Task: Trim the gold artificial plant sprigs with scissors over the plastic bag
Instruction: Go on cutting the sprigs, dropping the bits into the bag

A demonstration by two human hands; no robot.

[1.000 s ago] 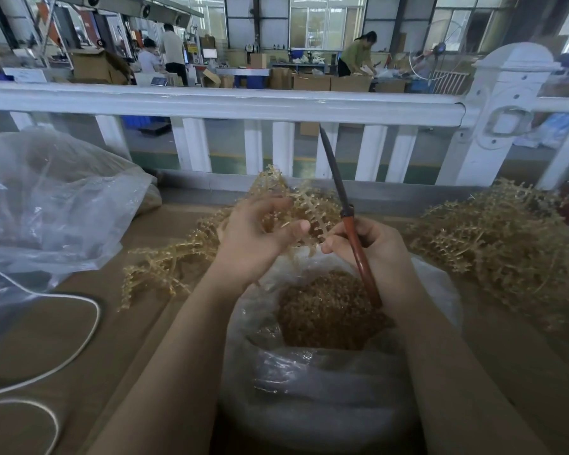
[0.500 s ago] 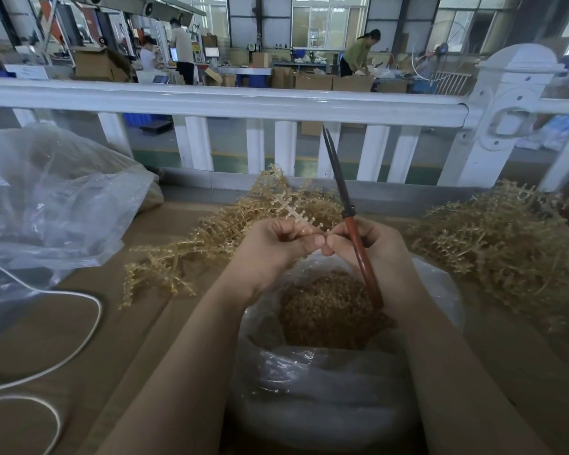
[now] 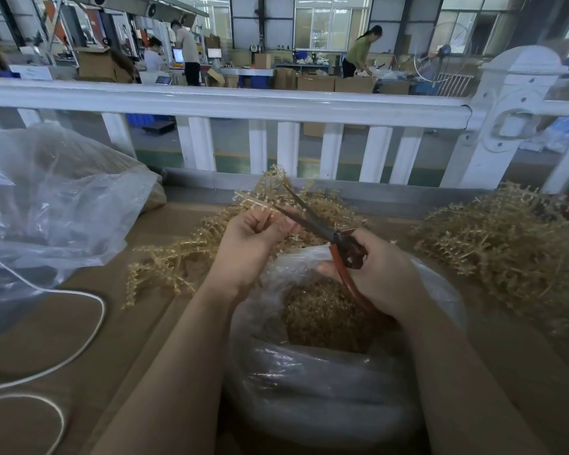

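My left hand (image 3: 253, 239) pinches a gold plastic sprig (image 3: 252, 201) above the far rim of an open clear plastic bag (image 3: 309, 389) that holds gold trimmings (image 3: 319, 316). My right hand (image 3: 380, 274) grips red-handled scissors (image 3: 337, 243). Their dark blades are parted and point up-left, with the tips at the sprig just past my left fingers. A pile of gold sprigs (image 3: 184, 257) lies on the table behind and left of my hands.
A larger heap of gold sprigs (image 3: 500, 238) lies at the right. A big crumpled clear bag (image 3: 53, 205) fills the left, with a white cord (image 3: 89, 333) looping below it. A white railing (image 3: 243, 100) runs along the table's far edge; people work beyond it.
The scissors have tipped from pointing almost straight up to leaning left, and their blades have opened at the sprig. My left hand has closed on the sprig.
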